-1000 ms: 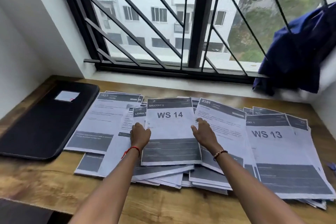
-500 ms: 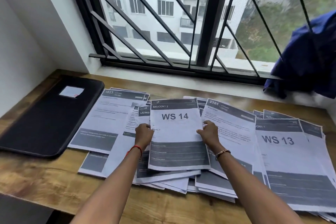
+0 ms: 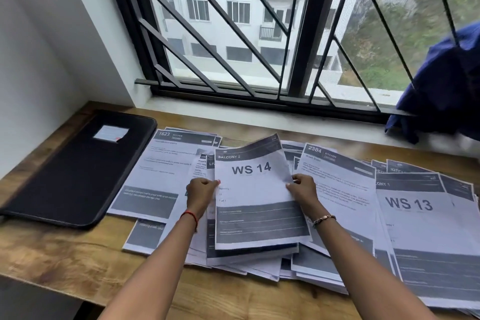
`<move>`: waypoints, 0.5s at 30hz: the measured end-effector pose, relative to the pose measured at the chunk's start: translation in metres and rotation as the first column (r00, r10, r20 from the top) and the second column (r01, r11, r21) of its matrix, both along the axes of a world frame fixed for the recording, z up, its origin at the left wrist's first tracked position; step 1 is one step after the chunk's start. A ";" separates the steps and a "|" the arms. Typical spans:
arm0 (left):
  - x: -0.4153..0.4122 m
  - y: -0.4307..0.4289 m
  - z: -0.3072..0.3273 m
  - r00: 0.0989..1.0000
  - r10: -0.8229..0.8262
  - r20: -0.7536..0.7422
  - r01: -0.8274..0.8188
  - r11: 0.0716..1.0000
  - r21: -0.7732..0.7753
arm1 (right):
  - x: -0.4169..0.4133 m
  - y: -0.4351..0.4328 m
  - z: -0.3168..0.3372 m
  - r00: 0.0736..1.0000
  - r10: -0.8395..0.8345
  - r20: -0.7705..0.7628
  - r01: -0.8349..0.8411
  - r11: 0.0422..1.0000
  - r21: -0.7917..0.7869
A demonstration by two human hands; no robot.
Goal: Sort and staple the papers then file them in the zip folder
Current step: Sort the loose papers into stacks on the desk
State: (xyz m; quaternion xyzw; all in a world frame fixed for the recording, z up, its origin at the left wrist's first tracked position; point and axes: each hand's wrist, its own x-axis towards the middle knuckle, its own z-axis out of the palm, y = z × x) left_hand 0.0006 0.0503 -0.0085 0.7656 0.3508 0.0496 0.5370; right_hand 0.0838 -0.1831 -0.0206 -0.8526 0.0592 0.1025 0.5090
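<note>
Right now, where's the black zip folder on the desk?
In the head view the zip folder lies flat at the left end of the desk, by the white wall, its right edge beside the 1623 kitchen sheet.

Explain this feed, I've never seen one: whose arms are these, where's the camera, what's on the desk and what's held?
No machine: these are a person's bare arms, seen from one camera on their head, looking forward and down. The left hand and right hand pinch the side edges of the WS 14 sheet, its far end curling up. Under it, loose papers spread over the wooden desk. A black zip folder lies flat at the left. Blue cloth hangs by the window.
</note>
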 end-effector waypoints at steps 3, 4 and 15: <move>-0.004 0.004 -0.001 0.998 0.064 -0.030 -0.061 0.995 0.084 | -0.006 0.005 0.000 1.000 0.023 -0.007 -0.023 1.000 -0.016; -0.004 0.004 -0.002 0.996 0.081 -0.037 -0.077 0.992 0.103 | -0.008 0.006 0.000 0.999 0.032 -0.009 -0.032 0.999 -0.030; -0.004 -0.005 0.001 1.000 -0.018 -0.021 0.020 0.996 0.084 | -0.022 0.014 0.000 0.984 0.173 0.033 -0.159 0.954 -0.253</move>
